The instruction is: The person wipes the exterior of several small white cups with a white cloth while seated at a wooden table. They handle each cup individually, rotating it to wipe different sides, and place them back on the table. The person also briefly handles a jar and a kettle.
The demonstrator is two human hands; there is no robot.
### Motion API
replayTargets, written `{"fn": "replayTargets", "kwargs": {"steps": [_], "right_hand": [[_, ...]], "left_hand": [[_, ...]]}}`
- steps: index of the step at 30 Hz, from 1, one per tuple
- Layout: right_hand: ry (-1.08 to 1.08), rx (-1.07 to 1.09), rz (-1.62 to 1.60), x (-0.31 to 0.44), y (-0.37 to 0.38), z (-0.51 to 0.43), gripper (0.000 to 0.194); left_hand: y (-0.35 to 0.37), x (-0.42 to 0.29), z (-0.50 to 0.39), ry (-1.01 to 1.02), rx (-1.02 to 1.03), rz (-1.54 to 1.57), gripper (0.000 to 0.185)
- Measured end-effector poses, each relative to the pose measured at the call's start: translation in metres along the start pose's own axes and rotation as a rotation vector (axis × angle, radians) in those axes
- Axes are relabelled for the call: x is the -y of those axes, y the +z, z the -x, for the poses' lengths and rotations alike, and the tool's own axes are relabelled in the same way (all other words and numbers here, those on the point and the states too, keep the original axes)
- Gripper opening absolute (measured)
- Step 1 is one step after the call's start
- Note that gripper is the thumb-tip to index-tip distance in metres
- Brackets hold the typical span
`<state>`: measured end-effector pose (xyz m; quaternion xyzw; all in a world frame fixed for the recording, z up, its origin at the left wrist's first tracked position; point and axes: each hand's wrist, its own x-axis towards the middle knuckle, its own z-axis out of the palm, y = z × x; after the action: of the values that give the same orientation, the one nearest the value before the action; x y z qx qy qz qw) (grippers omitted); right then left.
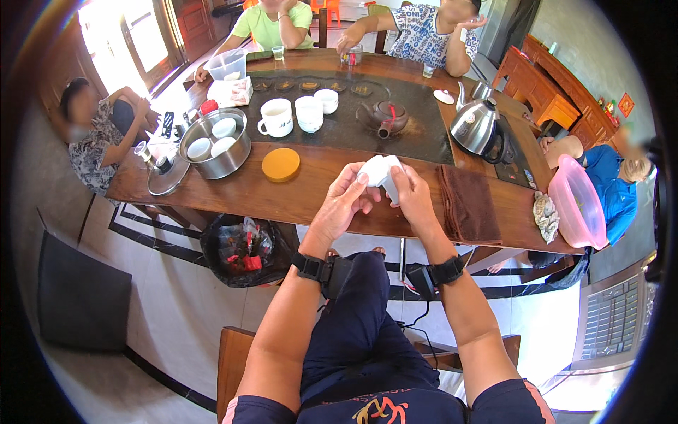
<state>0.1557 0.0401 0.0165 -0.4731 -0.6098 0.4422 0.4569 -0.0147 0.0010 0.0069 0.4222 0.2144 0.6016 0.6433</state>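
Above the front edge of the wooden tea table (212, 197), my left hand (341, 197) and my right hand (414, 197) hold a small white folded item (377, 169) between thumbs and fingers. It looks like paper or tissue; the picture does not settle which. Just right of my right hand lies a folded brown towel (470, 206). A round yellow lid (280, 165) rests on the wood to the left of my left hand. Beyond my hands, a dark clay teapot (389, 115) with a side handle sits on the dark tea tray (339, 139).
At left stand a steel pot (225, 159) holding white cups, a glass lid (168, 177) and a white mug (276, 119). A steel kettle (473, 130) and pink basin (574, 212) are at right. Below is a lined trash bin (212, 259). Several people sit around the table.
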Motion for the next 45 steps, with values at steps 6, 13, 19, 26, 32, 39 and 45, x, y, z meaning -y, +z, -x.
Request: {"fn": "replayTargets", "kwargs": {"steps": [6,13,19,26,32,39,45], "right_hand": [[-0.304,-0.16,-0.021,0.01,0.013,0.011,0.04],[-0.242,-0.128,-0.13,-0.003,0.023,0.015,0.041],[-0.247,-0.16,0.026,-0.01,0.03,0.023,0.044],[-0.531,-0.232,0.239,0.003,0.035,0.03,0.045],[-0.711,-0.211,0.413,0.025,0.027,0.023,0.038],[-0.135,-0.061,0.056,0.019,0.013,-0.008,0.037],[-0.585,-0.188,0.354,0.036,0.018,0.017,0.035]], "left_hand": [[-0.003,-0.001,0.0,-0.041,-0.004,0.137,0.021],[-0.012,0.0,-0.004,-0.032,0.039,0.367,0.02],[-0.007,0.0,-0.005,-0.041,0.034,0.349,0.03],[-0.004,-0.004,-0.003,-0.055,-0.05,0.346,0.024],[0.002,0.0,0.0,-0.104,-0.194,0.286,0.02],[-0.007,-0.003,0.0,-0.089,0.052,0.214,0.013],[0.008,-0.004,0.0,-0.084,-0.116,0.233,0.011]]}}
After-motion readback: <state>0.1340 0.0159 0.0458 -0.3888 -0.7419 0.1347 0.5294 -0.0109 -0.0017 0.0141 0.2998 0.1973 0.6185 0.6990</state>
